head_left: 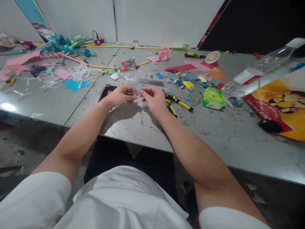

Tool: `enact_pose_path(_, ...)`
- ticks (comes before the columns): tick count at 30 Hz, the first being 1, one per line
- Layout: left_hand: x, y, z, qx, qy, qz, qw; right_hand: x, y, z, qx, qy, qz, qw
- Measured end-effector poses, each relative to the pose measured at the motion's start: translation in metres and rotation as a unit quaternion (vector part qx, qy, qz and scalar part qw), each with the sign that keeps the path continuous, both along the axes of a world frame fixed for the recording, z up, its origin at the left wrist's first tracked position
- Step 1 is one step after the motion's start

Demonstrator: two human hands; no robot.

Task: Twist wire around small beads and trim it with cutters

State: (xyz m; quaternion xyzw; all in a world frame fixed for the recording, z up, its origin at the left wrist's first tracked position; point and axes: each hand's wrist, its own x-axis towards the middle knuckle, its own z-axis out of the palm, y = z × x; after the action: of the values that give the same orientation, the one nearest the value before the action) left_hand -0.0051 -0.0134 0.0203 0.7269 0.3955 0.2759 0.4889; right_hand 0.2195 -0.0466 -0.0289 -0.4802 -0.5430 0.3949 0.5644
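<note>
The two hands meet above the table point(214, 140), near the middle of the scene and on the near side of a bundle of thin straight wires point(143, 79). Between their fingertips there is a small thin piece point(138, 94), which looks like wire, but it is too small for me to tell its exact shape. The left hand point(124, 94) has its thumb and fingers bent in a narrow pinch at the left of this piece, and the right hand point(152, 98) makes a similar narrow pinch at its right side. Partly behind the left hand lies a black flat object point(108, 91). Just to the right of the right hand are pliers with black and yellow handles point(182, 104). Farther right stand a green packet point(213, 98) and a tilted clear bottle point(264, 66), with a yellow and red bag point(283, 105) at the right edge. At the far left are white paper strips point(79, 72), a blue paper piece point(75, 84) and pink paper point(26, 59). A yellow cable point(105, 67) curves along the far side.
</note>
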Motion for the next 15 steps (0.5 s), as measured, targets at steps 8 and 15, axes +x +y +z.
enact_pose_path(8,0.0027,0.0004,-0.0014,0.020,-0.003,0.008,1.000,0.0061,0.0022,-0.0038,0.006,0.011,0.001,1.000)
enact_pose_path(15,0.0003,-0.0006,0.0020,-0.009,-0.011,-0.009,1.000,0.0082,0.0022,-0.0062,0.033,-0.040,-0.003,0.999)
